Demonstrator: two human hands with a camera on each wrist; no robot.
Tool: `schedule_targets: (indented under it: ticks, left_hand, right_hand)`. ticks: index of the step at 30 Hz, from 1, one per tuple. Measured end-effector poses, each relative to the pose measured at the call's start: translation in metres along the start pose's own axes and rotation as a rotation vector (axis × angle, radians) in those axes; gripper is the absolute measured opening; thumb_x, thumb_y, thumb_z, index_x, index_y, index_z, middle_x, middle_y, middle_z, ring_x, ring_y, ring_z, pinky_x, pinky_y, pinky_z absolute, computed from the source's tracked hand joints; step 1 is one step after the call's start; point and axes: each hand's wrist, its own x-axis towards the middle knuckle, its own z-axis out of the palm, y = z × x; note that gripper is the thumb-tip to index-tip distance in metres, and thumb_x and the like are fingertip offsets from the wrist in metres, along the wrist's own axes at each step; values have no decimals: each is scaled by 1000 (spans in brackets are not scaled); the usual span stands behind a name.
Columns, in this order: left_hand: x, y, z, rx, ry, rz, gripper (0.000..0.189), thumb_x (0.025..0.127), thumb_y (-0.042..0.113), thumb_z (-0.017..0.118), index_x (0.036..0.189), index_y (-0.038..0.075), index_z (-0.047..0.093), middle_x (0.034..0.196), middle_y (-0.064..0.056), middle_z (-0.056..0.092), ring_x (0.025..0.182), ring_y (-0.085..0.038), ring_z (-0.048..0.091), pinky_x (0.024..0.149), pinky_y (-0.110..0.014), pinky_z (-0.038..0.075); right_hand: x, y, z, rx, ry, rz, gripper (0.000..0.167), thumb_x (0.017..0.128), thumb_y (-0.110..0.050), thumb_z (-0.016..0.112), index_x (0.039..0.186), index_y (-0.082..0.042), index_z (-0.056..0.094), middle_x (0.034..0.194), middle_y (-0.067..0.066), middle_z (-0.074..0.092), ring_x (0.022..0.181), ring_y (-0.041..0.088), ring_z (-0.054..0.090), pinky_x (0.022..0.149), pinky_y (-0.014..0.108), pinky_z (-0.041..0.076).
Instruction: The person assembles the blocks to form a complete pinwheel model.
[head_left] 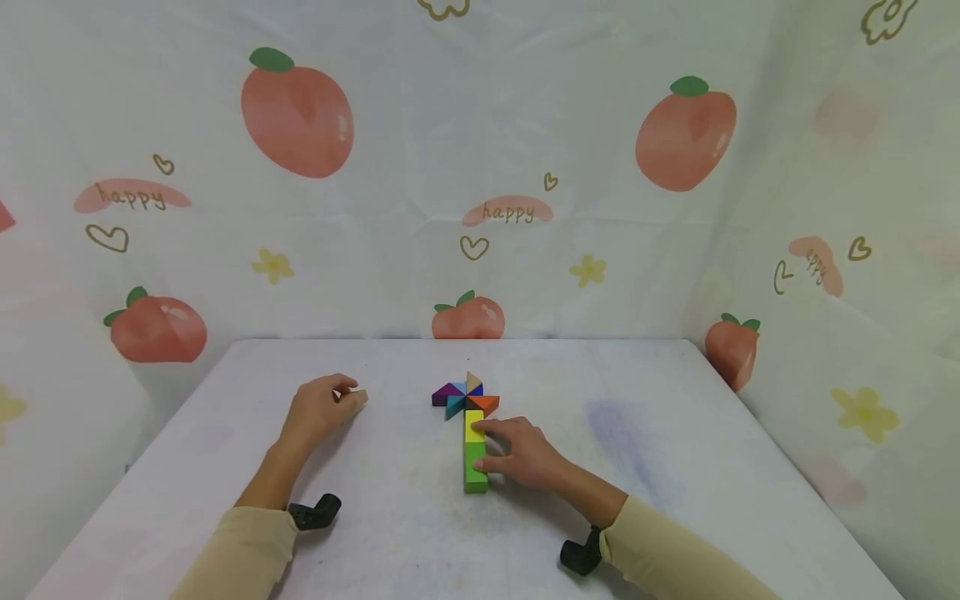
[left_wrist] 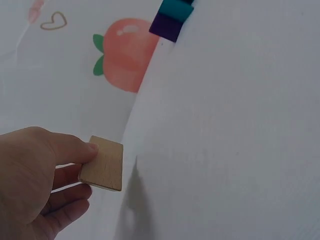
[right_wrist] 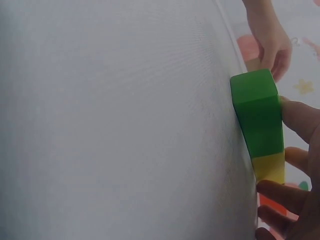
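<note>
My left hand [head_left: 318, 410] pinches a flat natural-wood block [left_wrist: 106, 167] between thumb and fingers, off to the left of the other blocks. In the middle of the table, a yellow block [head_left: 474, 427] and a longer green block [head_left: 476, 477] lie end to end in a line. Reaching in from the right, my right hand [head_left: 528, 454] rests a fingertip on the yellow one and its thumb on the green one. Just beyond, several small triangular blocks form a pinwheel, among them a purple one [head_left: 445, 396], a teal one [head_left: 454, 405] and an orange one [head_left: 487, 403].
All of this is on a white-covered table [head_left: 360, 533] with a bluish smudge on its right side. A white curtain [head_left: 390, 167] printed with peaches stands behind the far edge and along the sides. A black wrist camera [head_left: 581, 556] sits at the right cuff.
</note>
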Motion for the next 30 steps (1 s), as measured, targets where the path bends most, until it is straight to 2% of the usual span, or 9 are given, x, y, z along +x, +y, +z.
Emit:
schedule_targets:
  ticks: [9,15,30]
  left_hand:
    - [0,20,6,-20,14,47,23,89,18,68,107,2,71,90,-7,67,80,-24,56,68,-37,46]
    - [0,33,9,-21,15,92,20,89,14,68,105,2,71,90,-6,68,82,-24,58,71,-40,48]
    - [-6,62,28,-69,-45,89,22,88,17,70,107,6,72,93,-3,67,84,-21,56,70,-34,51]
  right_hand:
    - [0,0,0,0,5,-6,62,83,-46,74,139,-25,56,136,-1,55,125,26,43,99,52,37]
    - [0,0,1,2,1,-9,62,83,-46,74,139,-25,56,136,0,55,125,26,43,99,52,37]
    - [-1,-1,0,7,-2,0,62,84,-44,74,139,-25,55,137,0,54,126,26,42,99,52,37]
